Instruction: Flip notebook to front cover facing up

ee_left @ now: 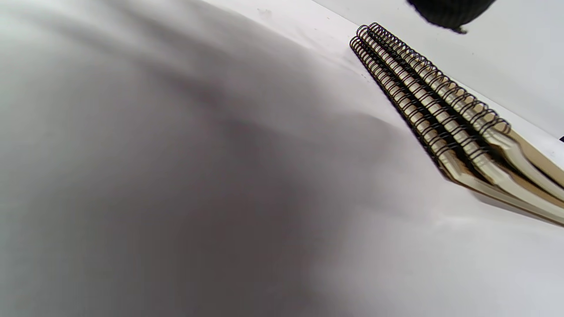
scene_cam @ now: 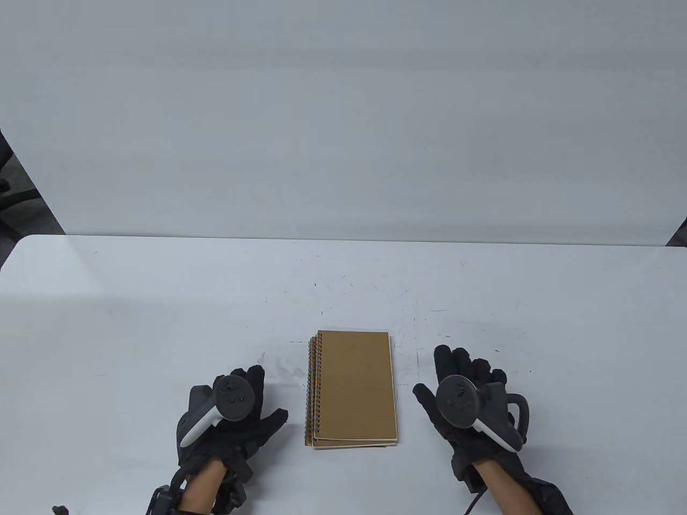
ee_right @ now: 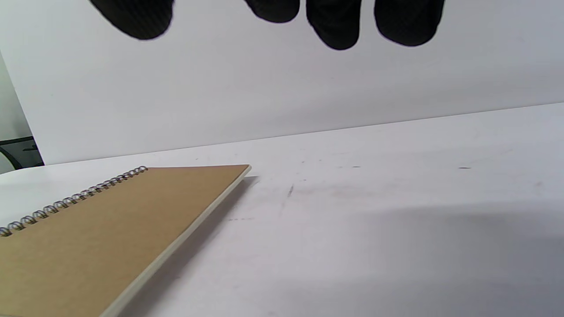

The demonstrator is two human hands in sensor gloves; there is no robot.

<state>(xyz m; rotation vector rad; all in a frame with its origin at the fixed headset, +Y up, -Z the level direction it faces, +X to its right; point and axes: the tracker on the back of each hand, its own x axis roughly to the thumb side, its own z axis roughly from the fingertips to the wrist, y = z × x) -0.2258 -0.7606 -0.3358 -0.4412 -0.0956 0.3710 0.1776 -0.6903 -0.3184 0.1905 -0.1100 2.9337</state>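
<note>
Notebook stack is seen flat on the white table, near the front edge, midway between both hands. Plain brown cover is facing up, with no print visible on it. Spiral binding runs along the stack's left side; three separate coils are counted in the left wrist view, so three notebooks are stacked with slight offset. Cream page edges are shown on the right side.

Left hand is placed on the table just left of the binding, apart from it, fingers spread, nothing gripped. One gloved fingertip is caught at the top of the left wrist view.

Right hand is placed right of the stack, apart from it, fingers extended and loosely spread, nothing held. Fingertips are seen hanging clear of the tabletop.

White backdrop panel is stood behind the table.
</note>
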